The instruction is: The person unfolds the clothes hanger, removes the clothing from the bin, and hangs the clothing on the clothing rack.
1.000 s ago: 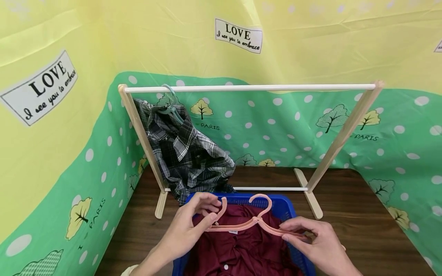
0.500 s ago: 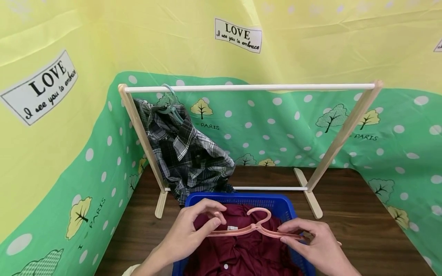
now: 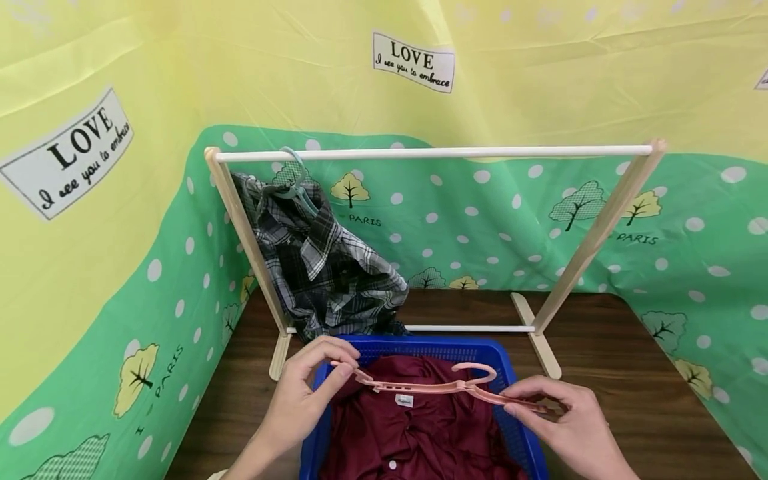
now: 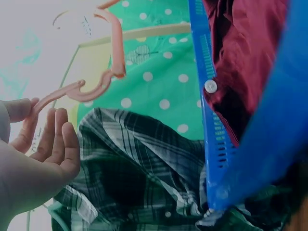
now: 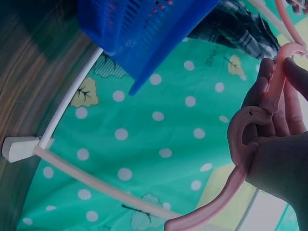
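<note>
A pink plastic hanger (image 3: 420, 387) is held level between both hands above a blue basket (image 3: 504, 373). The left hand (image 3: 306, 387) pinches its left end between thumb and fingers. In the left wrist view the hanger (image 4: 118, 48) shows a curved notch near that end. Around the right arm of the hanger, the right hand (image 3: 564, 417) closes its thumb and fingers. The hanger's hook points up and to the left. Beneath it, a dark red shirt (image 3: 414, 440) with a white collar label and a white button lies in the basket.
Behind the basket stands a wooden rack with a white top rail (image 3: 456, 153). A dark plaid shirt (image 3: 336, 267) hangs at its left on a light blue hanger (image 3: 297, 175). The dark wooden table (image 3: 624, 373) extends to the right, and printed fabric surrounds everything.
The left hand has moved left and now pinches the hanger's end piece. The hanger has tilted and shifted slightly right with the right hand, its hook lying flatter than before.
</note>
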`<state>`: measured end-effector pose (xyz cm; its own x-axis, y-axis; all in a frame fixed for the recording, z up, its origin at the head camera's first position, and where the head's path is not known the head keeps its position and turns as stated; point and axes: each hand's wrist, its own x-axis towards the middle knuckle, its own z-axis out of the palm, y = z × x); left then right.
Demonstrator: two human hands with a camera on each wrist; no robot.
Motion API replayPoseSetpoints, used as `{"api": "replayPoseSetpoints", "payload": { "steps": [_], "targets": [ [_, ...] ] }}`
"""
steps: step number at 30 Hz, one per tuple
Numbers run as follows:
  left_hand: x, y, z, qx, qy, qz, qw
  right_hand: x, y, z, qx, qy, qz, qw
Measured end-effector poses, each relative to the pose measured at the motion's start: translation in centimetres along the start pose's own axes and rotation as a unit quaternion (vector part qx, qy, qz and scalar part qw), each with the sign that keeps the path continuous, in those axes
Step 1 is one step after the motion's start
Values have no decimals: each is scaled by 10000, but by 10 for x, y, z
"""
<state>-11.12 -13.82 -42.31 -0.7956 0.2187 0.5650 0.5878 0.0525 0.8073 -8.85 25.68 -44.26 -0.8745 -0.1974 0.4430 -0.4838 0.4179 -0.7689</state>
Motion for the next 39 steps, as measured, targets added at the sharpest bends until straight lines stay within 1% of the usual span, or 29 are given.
{"api": "replayPoseSetpoints", "payload": {
  "steps": [3, 5, 7, 11, 14, 16, 18, 21, 23, 25, 27, 30, 33, 36, 39],
  "targets": [
    [-3, -4, -5, -57, 221, -2, 9997, -1, -2, -4, -39, 79, 348, 9994],
    [-5, -7, -8, -116, 316, -38, 9994, -2, -2, -7, -23, 158, 498, 9986],
    [-7, -9, -10, -158, 381, -103, 9991, -3, -1, -10, -23, 241, 557, 9982],
    [-11, -14, -13, -235, 513, -294, 9980, -6, 1, -14, 136, 374, 448, 9982],
    [-14, -19, -14, -307, 561, -313, 9975, -7, 2, -18, 491, 434, 256, 9975],
    [-17, -21, -13, -352, 506, -303, 9976, -6, 1, -20, 607, 517, 254, 9965],
    [-19, -24, -12, -362, 402, -340, 9980, -5, -1, -22, 534, 611, 299, 9963],
    [-22, -25, -11, -278, 266, -525, 9979, -4, -3, -22, 203, 690, 528, 9960],
    [-22, -25, -11, -182, 251, -640, 9975, -5, -3, -21, 79, 664, 564, 9962],
    [-21, -25, -11, -83, 274, -689, 9972, -6, -2, -20, 153, 637, 536, 9964],
    [-20, -26, -11, -7, 297, -691, 9972, -7, 0, -20, 224, 620, 404, 9970],
    [-18, -26, -11, 58, 303, -656, 9974, -9, 1, -22, 267, 608, 342, 9972],
    [-17, -27, -11, 68, 305, -689, 9971, -8, 0, -25, 133, 556, 371, 9977],
    [-15, -27, -13, 196, 300, -781, 9963, -8, -2, -30, 108, 523, 344, 9980],
    [-14, -29, -17, 364, 149, -869, 9954, -8, -2, -35, 120, 526, 370, 9979]
  ]
}}
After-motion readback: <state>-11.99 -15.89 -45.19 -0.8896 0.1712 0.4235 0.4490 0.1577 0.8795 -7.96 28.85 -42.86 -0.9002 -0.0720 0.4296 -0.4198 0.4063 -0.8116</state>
